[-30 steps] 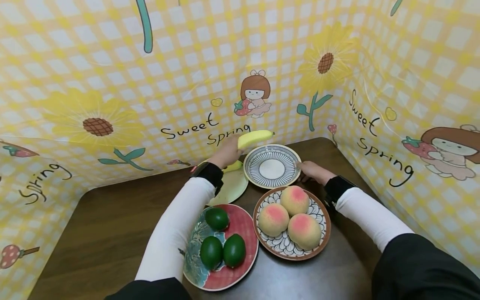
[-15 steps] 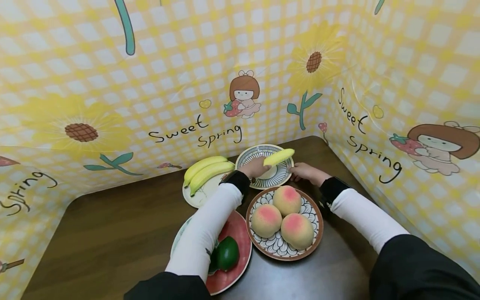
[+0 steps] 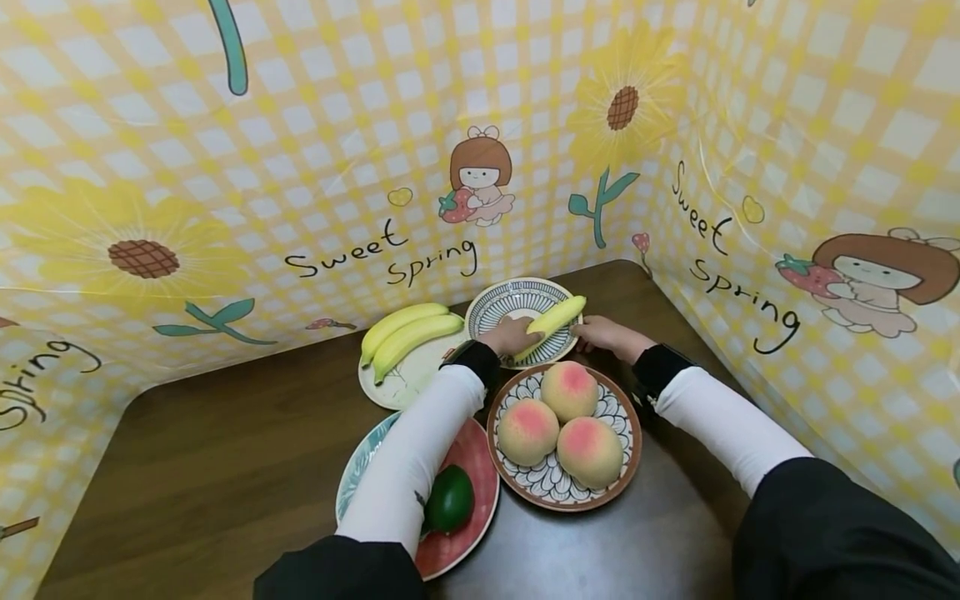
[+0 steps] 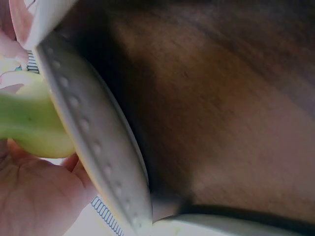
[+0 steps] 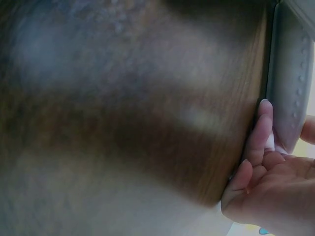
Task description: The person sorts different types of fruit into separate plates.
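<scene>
Left hand lays a banana across the striped plate while the right hand steadies the plate's rim.

The left hand (image 3: 511, 335) grips a banana (image 3: 551, 319), fingers curled round its near end, so that it lies slantwise over the blue-striped plate (image 3: 502, 300) at the back of the brown table (image 3: 225, 467). The right hand (image 3: 603, 334) pinches that plate's right rim, fingers against its underside (the right wrist view shows this best). Just left stands a pale plate (image 3: 405, 385) bearing two more bananas (image 3: 408, 333). Nearer the person, a patterned plate (image 3: 558, 487) with three peaches (image 3: 570, 390) sits just before the striped plate. The left sleeve (image 3: 420, 458) crosses a red plate (image 3: 472, 517), hiding most of it, with one green fruit (image 3: 448, 498) showing. A yellow checked backdrop (image 3: 300, 167) walls the table on two sides.
</scene>
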Motion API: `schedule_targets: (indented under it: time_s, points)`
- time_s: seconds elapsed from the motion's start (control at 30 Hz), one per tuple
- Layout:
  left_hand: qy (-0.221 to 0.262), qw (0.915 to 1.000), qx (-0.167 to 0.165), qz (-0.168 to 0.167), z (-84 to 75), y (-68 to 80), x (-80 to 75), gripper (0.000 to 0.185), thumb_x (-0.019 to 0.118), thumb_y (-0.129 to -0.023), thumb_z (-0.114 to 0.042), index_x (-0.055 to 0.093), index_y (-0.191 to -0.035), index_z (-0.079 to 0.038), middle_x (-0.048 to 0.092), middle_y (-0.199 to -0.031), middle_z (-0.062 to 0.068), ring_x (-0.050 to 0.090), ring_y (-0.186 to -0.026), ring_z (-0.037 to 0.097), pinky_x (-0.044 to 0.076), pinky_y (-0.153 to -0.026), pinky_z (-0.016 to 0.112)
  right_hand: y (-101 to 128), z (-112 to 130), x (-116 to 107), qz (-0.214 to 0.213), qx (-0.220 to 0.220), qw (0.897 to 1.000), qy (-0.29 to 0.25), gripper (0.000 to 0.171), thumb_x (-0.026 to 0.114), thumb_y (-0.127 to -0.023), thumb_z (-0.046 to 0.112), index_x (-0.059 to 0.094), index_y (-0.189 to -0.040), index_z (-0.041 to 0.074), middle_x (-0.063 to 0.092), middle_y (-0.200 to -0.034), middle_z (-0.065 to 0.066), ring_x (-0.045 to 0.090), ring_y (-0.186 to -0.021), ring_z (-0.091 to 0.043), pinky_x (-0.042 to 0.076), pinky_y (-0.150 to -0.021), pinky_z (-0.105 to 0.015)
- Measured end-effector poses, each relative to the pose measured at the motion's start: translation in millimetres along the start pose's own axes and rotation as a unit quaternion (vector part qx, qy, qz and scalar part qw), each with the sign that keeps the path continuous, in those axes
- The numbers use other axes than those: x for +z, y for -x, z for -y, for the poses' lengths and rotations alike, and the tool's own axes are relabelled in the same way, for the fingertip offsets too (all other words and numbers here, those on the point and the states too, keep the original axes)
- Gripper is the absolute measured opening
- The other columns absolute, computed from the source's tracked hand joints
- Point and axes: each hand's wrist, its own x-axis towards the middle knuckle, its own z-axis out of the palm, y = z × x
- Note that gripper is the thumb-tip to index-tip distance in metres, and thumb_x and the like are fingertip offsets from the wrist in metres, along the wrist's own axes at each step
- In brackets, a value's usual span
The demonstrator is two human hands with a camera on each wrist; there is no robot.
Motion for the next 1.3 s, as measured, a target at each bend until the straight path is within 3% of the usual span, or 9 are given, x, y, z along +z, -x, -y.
schedule_targets:
  time_s: [0.03, 0.13, 0.37, 0.5, 0.6, 0.7, 0.83, 0.97, 1.3]
  points:
    - [0.003, 0.9997, 0.017, -0.016, 7.7, -8.1, 4.6, 0.064, 0.043, -0.107, -0.051, 0.038, -0.158, -0.013, 0.048, -0.158, 0.013, 0.026, -0.156, 0.035, 0.031, -0.124, 0.044, 0.1, 0.6, -0.1, 0.000, 0.000, 1.000, 0.000, 0.033, 0.038, -0.109, 0.021, 0.058, -0.116, -0.005, 0.061, -0.092, -0.008, 0.057, -0.086, -0.018, 0.045, -0.078, -0.023]
    - [0.020, 0.9990, 0.029, -0.029, 8.1, -4.0, 5.9, 0.070, 0.046, -0.104, -0.056, 0.038, -0.158, -0.013, 0.050, -0.152, 0.018, 0.036, -0.148, 0.035, 0.039, -0.117, 0.044, 0.3, 1.7, 0.4, -0.001, -0.004, 1.000, 0.000, 0.033, 0.038, -0.109, 0.020, 0.057, -0.117, -0.005, 0.061, -0.093, -0.008, 0.057, -0.087, -0.018, 0.045, -0.079, -0.023]
    - [0.064, 0.9974, 0.025, -0.020, -9.5, 32.8, -0.4, 0.065, 0.050, -0.105, -0.041, 0.033, -0.160, -0.009, 0.042, -0.153, 0.024, 0.039, -0.139, 0.033, 0.038, -0.114, 0.045, 1.1, 1.1, 1.4, -0.004, -0.001, 1.000, -0.002, 0.030, 0.037, -0.107, 0.018, 0.057, -0.115, -0.004, 0.060, -0.095, -0.008, 0.056, -0.088, -0.018, 0.045, -0.080, -0.024]
    - [0.042, 0.9984, 0.036, -0.014, -9.6, 43.8, -5.2, 0.075, 0.054, -0.102, -0.041, 0.025, -0.162, -0.008, 0.040, -0.157, 0.023, 0.038, -0.144, 0.034, 0.037, -0.117, 0.044, 1.5, 1.3, 4.1, -0.003, 0.003, 1.000, 0.000, 0.029, 0.038, -0.107, 0.018, 0.057, -0.113, -0.003, 0.060, -0.094, -0.008, 0.056, -0.087, -0.018, 0.045, -0.080, -0.024]
    - [0.027, 0.9972, 0.068, -0.017, -3.6, 50.6, -22.2, 0.086, 0.060, -0.098, -0.042, 0.018, -0.164, -0.006, 0.033, -0.164, 0.022, 0.031, -0.153, 0.036, 0.031, -0.124, 0.045, 2.4, 1.7, 6.0, 0.005, 0.004, 1.000, -0.001, 0.030, 0.038, -0.107, 0.019, 0.058, -0.113, -0.003, 0.060, -0.095, -0.007, 0.056, -0.088, -0.017, 0.045, -0.080, -0.023]
    - [0.063, 0.9928, 0.094, -0.038, 6.8, 62.2, -53.6, 0.092, 0.066, -0.096, -0.039, 0.014, -0.165, -0.008, 0.029, -0.166, 0.023, 0.028, -0.156, 0.039, 0.030, -0.126, 0.049, 4.1, 2.8, 5.3, 0.007, 0.000, 1.000, -0.003, 0.032, 0.038, -0.108, 0.019, 0.058, -0.114, -0.005, 0.060, -0.095, -0.008, 0.056, -0.089, -0.017, 0.046, -0.081, -0.024]
    - [0.120, 0.9853, 0.081, -0.090, 29.2, 88.8, -101.4, 0.088, 0.067, -0.097, -0.038, 0.018, -0.165, -0.012, 0.033, -0.164, 0.025, 0.035, -0.151, 0.041, 0.035, -0.122, 0.053, 6.9, 5.0, 1.7, 0.001, -0.004, 1.000, -0.004, 0.031, 0.038, -0.108, 0.018, 0.057, -0.115, -0.005, 0.060, -0.094, -0.007, 0.055, -0.088, -0.017, 0.045, -0.081, -0.024]
    - [0.133, 0.9821, 0.041, -0.127, 66.4, 111.3, -122.4, 0.072, 0.062, -0.100, -0.030, 0.030, -0.160, -0.005, 0.038, -0.160, 0.026, 0.039, -0.147, 0.043, 0.036, -0.120, 0.055, 8.7, 6.3, -1.0, 0.005, -0.005, 1.000, -0.005, 0.032, 0.038, -0.108, 0.019, 0.057, -0.115, -0.006, 0.060, -0.094, -0.007, 0.055, -0.088, -0.018, 0.045, -0.082, -0.025]
    - [0.042, 0.9919, -0.066, -0.100, 146.3, 117.7, -88.1, 0.063, 0.059, -0.102, -0.026, 0.040, -0.154, 0.004, 0.043, -0.156, 0.030, 0.046, -0.141, 0.046, 0.041, -0.116, 0.055, 8.0, 4.3, 1.6, 0.000, -0.011, 1.000, -0.005, 0.032, 0.038, -0.108, 0.018, 0.058, -0.113, -0.006, 0.060, -0.092, -0.005, 0.054, -0.084, -0.014, 0.044, -0.079, -0.023]
